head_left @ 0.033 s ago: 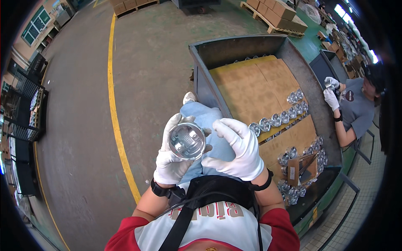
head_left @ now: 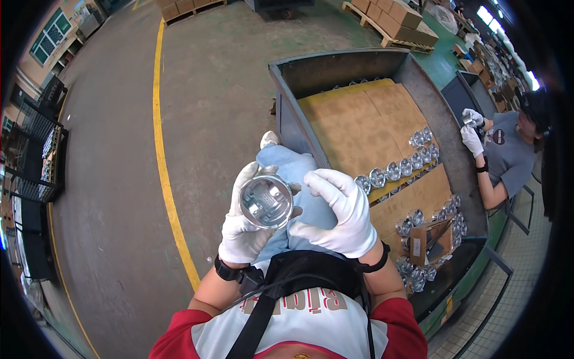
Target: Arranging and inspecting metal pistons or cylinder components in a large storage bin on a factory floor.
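Note:
My left hand (head_left: 242, 237), in a white glove, grips a shiny, round, silver metal part (head_left: 266, 202) by its side. The part's circular face is turned up, and some gloved fingertips show past its right edge. Just to the right is my right hand (head_left: 350, 218), also in a white glove. Its thumb and fingers are spread apart with nothing between them, and it does not touch the part. Similar shiny round parts (head_left: 393, 171) stand in a row on brown cardboard sheets (head_left: 350, 128) inside a grey metal bin (head_left: 294, 113), in front of me to the right.
More such parts surround a small cardboard box (head_left: 420, 246) in the bin's near end. Beyond its right side, a co-worker in gloves (head_left: 472, 139) holds a small metal part. Boxes on a pallet (head_left: 412, 43) stand behind. A yellow line (head_left: 160, 137) crosses the floor at left.

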Demonstrator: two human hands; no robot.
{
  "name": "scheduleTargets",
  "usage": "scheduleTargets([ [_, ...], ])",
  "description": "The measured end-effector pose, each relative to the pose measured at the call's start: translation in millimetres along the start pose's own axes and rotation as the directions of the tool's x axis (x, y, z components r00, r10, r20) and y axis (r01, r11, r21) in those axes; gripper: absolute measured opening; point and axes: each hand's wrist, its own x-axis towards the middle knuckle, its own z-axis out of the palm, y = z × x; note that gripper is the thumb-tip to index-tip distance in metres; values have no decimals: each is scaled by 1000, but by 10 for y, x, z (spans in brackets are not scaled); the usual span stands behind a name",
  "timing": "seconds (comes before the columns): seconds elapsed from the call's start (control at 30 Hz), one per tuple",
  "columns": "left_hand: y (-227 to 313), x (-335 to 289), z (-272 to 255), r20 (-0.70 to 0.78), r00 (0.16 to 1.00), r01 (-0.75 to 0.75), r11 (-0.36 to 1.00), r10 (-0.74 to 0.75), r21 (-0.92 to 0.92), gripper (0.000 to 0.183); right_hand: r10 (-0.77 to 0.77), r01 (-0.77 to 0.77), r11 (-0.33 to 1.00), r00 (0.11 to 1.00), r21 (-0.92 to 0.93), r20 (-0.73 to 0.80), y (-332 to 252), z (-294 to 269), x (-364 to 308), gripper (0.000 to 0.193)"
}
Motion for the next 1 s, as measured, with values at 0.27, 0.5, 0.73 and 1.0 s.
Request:
scheduleTargets([
  [0.27, -85, 113, 1, 45, 999, 20, 998, -22, 56, 88, 335, -320, 936, 938, 146, -95, 123, -36, -166, 36],
  [0.5, 3, 195, -551, 368, 930, -285, 627, -3, 725, 76, 303, -303, 946, 953, -118, -19, 315, 404, -239, 27],
  [0.73, 200, 388, -517, 95, 985, 46, 742, -146, 669, 91, 483, -513, 850, 850, -119, -213, 969, 37, -46, 28],
  [1.0, 421, 111, -782, -300, 943, 323, 630, -146, 706, 58, 872, -736, 368, 485, -568, -64, 2718, 92, -302, 32],
])
